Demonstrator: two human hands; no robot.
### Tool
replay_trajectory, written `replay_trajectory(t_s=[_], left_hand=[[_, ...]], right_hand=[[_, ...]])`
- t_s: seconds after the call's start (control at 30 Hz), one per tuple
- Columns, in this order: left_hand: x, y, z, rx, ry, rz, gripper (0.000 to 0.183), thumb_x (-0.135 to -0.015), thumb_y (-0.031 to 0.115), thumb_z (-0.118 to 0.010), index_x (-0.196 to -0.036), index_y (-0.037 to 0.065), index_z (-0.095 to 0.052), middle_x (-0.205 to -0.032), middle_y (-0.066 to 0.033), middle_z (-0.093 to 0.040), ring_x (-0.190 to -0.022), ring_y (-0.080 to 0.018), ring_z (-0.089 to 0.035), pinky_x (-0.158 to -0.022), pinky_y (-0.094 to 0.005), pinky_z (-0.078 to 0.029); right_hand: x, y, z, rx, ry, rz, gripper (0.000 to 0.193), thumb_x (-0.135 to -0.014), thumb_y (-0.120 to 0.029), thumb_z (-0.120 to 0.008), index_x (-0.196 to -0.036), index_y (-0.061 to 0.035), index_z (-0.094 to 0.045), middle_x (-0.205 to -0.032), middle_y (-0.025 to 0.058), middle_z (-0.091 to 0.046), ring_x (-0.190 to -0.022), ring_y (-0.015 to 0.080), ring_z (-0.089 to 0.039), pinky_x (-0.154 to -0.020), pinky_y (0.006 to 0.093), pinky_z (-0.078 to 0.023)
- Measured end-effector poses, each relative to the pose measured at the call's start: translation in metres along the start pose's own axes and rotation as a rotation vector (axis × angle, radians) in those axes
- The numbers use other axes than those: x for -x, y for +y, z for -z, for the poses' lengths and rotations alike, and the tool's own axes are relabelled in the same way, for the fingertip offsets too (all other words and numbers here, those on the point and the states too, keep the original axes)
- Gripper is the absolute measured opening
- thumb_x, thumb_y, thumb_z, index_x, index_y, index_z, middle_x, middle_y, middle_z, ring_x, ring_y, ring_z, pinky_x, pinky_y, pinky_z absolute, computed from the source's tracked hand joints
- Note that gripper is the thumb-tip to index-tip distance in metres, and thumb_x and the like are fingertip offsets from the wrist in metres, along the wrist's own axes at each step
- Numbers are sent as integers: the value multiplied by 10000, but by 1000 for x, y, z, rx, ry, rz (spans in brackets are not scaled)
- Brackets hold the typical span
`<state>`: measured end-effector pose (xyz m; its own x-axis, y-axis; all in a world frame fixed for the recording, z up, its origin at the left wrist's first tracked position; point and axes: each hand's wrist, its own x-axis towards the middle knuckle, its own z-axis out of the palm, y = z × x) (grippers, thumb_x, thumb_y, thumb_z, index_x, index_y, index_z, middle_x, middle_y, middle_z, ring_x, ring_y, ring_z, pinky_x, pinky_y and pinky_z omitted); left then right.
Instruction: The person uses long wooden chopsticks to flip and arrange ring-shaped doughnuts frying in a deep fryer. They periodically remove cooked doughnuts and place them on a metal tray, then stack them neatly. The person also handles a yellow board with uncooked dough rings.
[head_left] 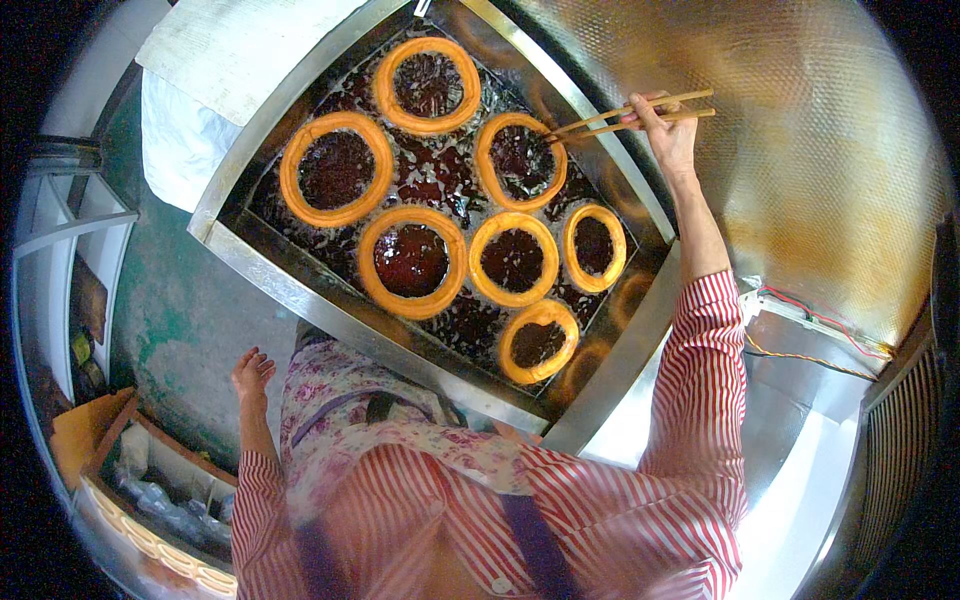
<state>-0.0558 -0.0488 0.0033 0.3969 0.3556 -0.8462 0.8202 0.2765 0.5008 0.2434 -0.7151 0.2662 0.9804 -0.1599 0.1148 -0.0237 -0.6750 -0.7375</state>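
Note:
My right hand (662,130) reaches over the far right side of a square steel fryer (290,298) and grips a pair of long wooden chopsticks (694,96). Their tips meet the right edge of a golden fried dough ring (487,168) floating in dark, bubbling oil (432,172). Several more rings float around it, among them a large one (370,262) toward the near side and a smaller one (570,250) at the right. Down beside my body on the left, my left hand (254,372) hangs empty with its fingers apart, away from the fryer.
A stained, textured metal wall (800,130) rises on the right, with loose wires (815,312) below it. White sheeting (185,140) lies beyond the fryer's left corner. At lower left, pale dough rings (170,556) lie near a bin (165,500) of plastic bags; shelving (60,270) stands farther left.

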Motion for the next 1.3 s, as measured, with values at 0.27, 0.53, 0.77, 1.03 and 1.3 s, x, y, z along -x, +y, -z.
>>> replay_trajectory(t_s=[0.27, 0.53, 0.77, 1.03, 1.3], left_hand=[[-6, -3, 3, 9, -28, -20, 327, -852, 115, -517, -1154, -10, -514, -943, -125, -598, -768, -223, -621, -641, -307, -532], [-6, -1, 10, 2, -9, -30, 334, -852, 102, -508, -1164, -15, -507, -942, -121, -598, -772, -213, -622, -645, -300, -531], [-1, 6, 4, 41, 16, -35, 325, -851, 101, -514, -1154, -16, -514, -932, -128, -596, -763, -223, -620, -641, -303, -528], [-4, 5, 0, 47, -54, -38, 324, -845, 116, -542, -1141, -14, -518, -926, -132, -596, -751, -227, -621, -629, -303, -529], [-19, -8, 14, 50, -26, -4, 314, -844, 104, -537, -1134, -14, -515, -896, -116, -595, -713, -215, -623, -604, -302, -531]], right_hand=[[-3, 6, 3, 40, 88, 12, 175, -840, -121, -626, -857, 51, -595, -729, 123, -643, -659, 189, -653, -588, 282, -531], [-7, 23, 7, 110, 171, 95, 213, -817, -182, -655, -788, 28, -638, -640, 81, -662, -577, 125, -630, -531, 255, -492], [18, -9, 2, -72, 52, -3, 191, -846, -129, -620, -865, 58, -587, -740, 130, -643, -652, 182, -652, -551, 265, -536], [26, 8, 3, 81, 87, 21, 170, -835, -108, -629, -868, 53, -587, -749, 118, -645, -676, 184, -657, -565, 267, -539], [39, -16, -12, -126, 123, -31, 131, -831, -81, -623, -838, 48, -603, -729, 120, -649, -665, 174, -654, -555, 268, -536]])
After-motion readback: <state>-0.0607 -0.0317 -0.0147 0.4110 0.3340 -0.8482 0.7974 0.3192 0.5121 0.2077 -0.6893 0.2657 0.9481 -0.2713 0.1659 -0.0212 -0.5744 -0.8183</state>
